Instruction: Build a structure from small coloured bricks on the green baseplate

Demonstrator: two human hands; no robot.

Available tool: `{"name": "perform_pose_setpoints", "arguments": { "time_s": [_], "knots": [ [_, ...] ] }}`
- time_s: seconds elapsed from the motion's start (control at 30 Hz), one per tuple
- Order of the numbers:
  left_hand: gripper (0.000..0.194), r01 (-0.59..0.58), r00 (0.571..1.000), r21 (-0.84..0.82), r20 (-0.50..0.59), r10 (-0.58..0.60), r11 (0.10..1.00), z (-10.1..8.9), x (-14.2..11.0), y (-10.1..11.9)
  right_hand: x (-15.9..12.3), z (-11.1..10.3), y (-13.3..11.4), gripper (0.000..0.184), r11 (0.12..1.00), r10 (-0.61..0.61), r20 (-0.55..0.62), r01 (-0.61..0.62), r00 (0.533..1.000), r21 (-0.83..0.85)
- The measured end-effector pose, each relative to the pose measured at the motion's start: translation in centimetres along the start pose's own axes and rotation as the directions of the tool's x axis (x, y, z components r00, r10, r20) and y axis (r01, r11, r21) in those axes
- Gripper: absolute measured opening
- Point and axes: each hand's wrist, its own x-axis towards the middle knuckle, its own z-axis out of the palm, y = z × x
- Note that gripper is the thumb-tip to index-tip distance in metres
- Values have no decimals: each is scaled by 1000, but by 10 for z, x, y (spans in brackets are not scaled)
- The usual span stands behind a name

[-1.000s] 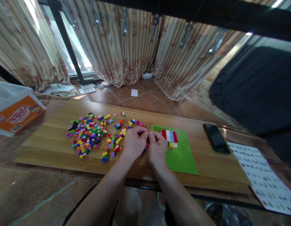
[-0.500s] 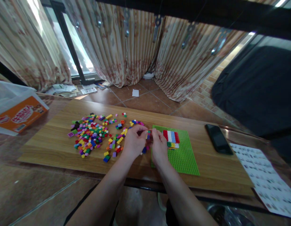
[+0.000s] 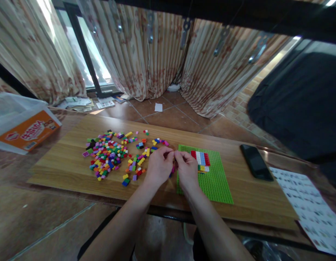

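Observation:
My left hand (image 3: 159,166) and my right hand (image 3: 187,170) meet at the fingertips over the left edge of a green studded baseplate (image 3: 218,181). Both are closed in a pinch around small building bricks, which the fingers now almost wholly hide. Just right of my right hand, a block of joined bricks (image 3: 200,158) in red, white and light blue lies on the baseplate, with green, yellow and white bricks along its near side. Loose coloured bricks (image 3: 139,159) are scattered left of my left hand, and a few show beneath the hands.
A large heap of mixed bricks (image 3: 106,156) covers the left part of the wooden board (image 3: 254,197). A black phone (image 3: 256,162) lies at the right, beside a printed sheet (image 3: 306,203). A white and orange box (image 3: 29,130) stands at the far left.
My fingertips have closed in, hiding the coloured bricks that showed between them before. The whole view has shifted slightly, so things sit a little further right.

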Motion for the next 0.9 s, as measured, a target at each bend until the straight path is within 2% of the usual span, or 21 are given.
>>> {"name": "perform_pose_setpoints", "arguments": {
  "time_s": [0.13,0.3,0.53,0.7,0.8,0.9],
  "knots": [
    [14,53,994,-29,-94,-56,998,8,-5,7,-5,2,1,27,1000,-30,-63,30,998,-5],
    [13,109,983,-49,-141,-115,993,14,-10,13,-6,4,5,29,1000,-13,-144,14,990,9],
    [13,89,984,-43,-154,-94,995,10,-11,7,-2,5,0,27,993,-77,-81,69,994,-95],
    [13,117,962,-166,-224,-153,979,15,-8,-4,-2,10,0,35,1000,12,-183,-15,983,-17],
    [15,108,962,-207,-224,-155,972,15,-4,-13,-1,14,3,34,998,56,-142,-53,988,22],
    [16,105,964,-240,-214,-158,965,12,0,-19,1,14,7,32,997,70,-56,-70,996,-7]
  ]
}}
